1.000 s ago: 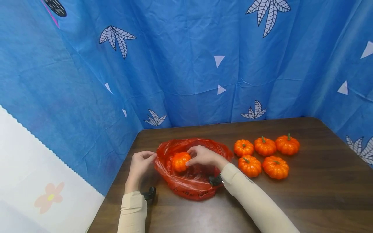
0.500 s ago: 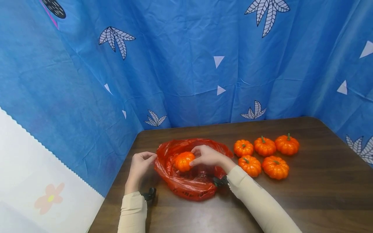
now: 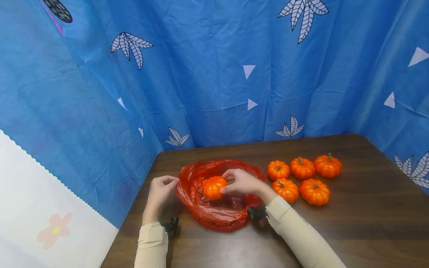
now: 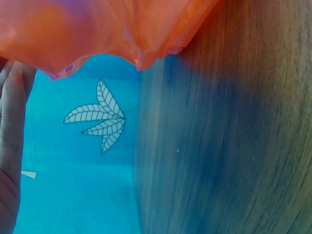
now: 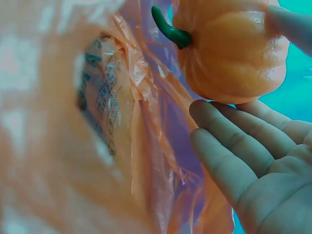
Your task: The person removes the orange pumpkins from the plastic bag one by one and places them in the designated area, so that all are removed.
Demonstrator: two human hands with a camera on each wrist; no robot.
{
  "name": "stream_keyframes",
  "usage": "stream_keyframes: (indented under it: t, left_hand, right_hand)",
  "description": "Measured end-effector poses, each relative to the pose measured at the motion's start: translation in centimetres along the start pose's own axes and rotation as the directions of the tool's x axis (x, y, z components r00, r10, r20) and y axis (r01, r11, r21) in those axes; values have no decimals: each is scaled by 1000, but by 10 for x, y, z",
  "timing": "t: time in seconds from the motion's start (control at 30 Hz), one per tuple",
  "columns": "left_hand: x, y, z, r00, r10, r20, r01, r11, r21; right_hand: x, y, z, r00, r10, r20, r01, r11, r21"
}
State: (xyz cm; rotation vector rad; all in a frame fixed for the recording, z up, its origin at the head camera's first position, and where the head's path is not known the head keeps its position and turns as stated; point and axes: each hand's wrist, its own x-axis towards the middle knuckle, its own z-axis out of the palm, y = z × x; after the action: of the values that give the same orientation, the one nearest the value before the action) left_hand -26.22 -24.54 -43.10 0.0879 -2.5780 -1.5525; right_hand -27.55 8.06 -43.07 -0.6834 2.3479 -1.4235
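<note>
A red plastic bag (image 3: 221, 219) lies with its mouth spread wide on the table. My left hand (image 3: 160, 192) pinches the bag's left rim between thumb and fingers; in the left wrist view the bag's edge (image 4: 141, 34) hangs beside those fingers. Over the bag's opening, my right hand (image 3: 246, 183) grips a small orange pumpkin (image 3: 213, 188) from its right side. Seen by the right wrist camera, the pumpkin (image 5: 229, 53) has a green stem and sits between the thumb and fingers, with the bag's inner wall alongside. Printed lettering shows faintly on the bag.
Several more small orange pumpkins (image 3: 302, 168) stand in two rows on the wooden table (image 3: 362, 219), right of the bag. A blue curtain (image 3: 214, 74) with leaf prints hangs behind the table and along its sides. A white cloth (image 3: 50, 201) is at left.
My right hand and the pumpkin have shifted slightly to the right over the bag's opening. My left hand keeps its hold on the rim. The head view has turned a little.
</note>
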Motion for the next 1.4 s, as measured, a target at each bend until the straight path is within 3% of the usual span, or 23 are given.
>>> stream_keyframes:
  t: [0.4,1.17,1.4]
  left_hand:
    - [2,-1,1,998,54,-11,-54,998,11]
    - [-1,-1,1,1000,6,1,-6,1000,-4]
    - [-1,1,0,1000,19,-2,-19,1000,-1]
  right_hand:
    - [-13,4,3,999,-26,-31,29,994,108]
    - [-24,11,-7,995,-69,-73,85,963,254]
    - [-27,10,-13,992,-85,-90,106,956,273]
